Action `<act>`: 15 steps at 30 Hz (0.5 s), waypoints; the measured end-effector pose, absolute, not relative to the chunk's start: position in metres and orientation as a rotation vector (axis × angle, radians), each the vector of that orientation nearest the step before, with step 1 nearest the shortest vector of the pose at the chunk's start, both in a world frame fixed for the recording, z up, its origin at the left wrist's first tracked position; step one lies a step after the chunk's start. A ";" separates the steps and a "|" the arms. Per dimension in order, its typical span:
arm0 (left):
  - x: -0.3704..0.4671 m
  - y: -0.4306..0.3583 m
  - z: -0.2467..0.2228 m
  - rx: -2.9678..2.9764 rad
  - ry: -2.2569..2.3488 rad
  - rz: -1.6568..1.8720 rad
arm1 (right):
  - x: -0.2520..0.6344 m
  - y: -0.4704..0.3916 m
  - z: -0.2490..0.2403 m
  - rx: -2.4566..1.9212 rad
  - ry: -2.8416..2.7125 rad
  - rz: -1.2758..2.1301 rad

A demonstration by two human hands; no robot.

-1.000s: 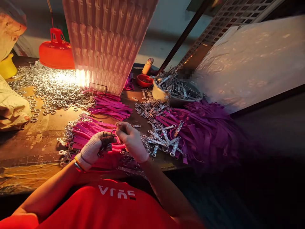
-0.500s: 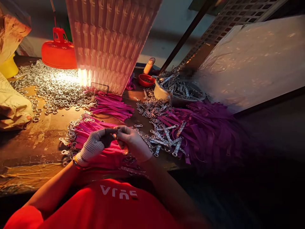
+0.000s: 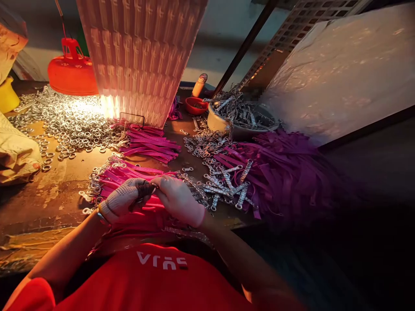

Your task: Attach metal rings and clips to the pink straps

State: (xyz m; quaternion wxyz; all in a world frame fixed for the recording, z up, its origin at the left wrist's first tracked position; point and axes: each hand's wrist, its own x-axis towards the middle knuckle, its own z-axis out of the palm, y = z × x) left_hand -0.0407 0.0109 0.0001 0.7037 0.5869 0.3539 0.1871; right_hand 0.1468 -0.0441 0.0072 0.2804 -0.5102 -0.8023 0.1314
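Observation:
My left hand (image 3: 125, 199), in a dotted white glove with darkened fingertips, is closed, its fingers pinched together. Against its fingertips presses my right hand (image 3: 179, 199), in a plain pale glove and also closed. Whatever lies between the two hands is too small and covered to make out. Under and behind them spreads a bundle of magenta straps (image 3: 129, 169), with metal links (image 3: 94, 181) along its left end. To the right of my right hand lie loose silvery metal chain pieces (image 3: 223, 183).
A red lamp (image 3: 73, 73) lights a heap of metal rings (image 3: 71, 121) at the left. A corrugated translucent panel (image 3: 142, 56) stands behind more magenta straps (image 3: 151, 142). At the right are a tub (image 3: 218, 120) heaped with chains, a small red bowl (image 3: 196, 106) and a purple strap pile (image 3: 285, 172).
Both hands have shifted slightly left, staying together. My right hand has turned so its back faces up, and its fingers are now mostly hidden. The whole view has moved a little.

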 end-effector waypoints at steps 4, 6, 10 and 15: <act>-0.038 0.009 0.000 1.362 0.844 0.486 | 0.152 -0.043 0.019 -1.513 -2.230 0.193; -0.034 0.008 0.005 1.436 0.812 0.524 | 0.154 -0.042 0.024 -1.583 -2.244 0.143; -0.024 0.007 0.014 1.455 0.784 0.487 | 0.157 -0.041 0.024 -1.646 -2.237 0.081; -0.007 0.014 0.007 0.953 0.826 0.474 | 0.157 -0.048 0.000 -1.557 -2.020 -0.234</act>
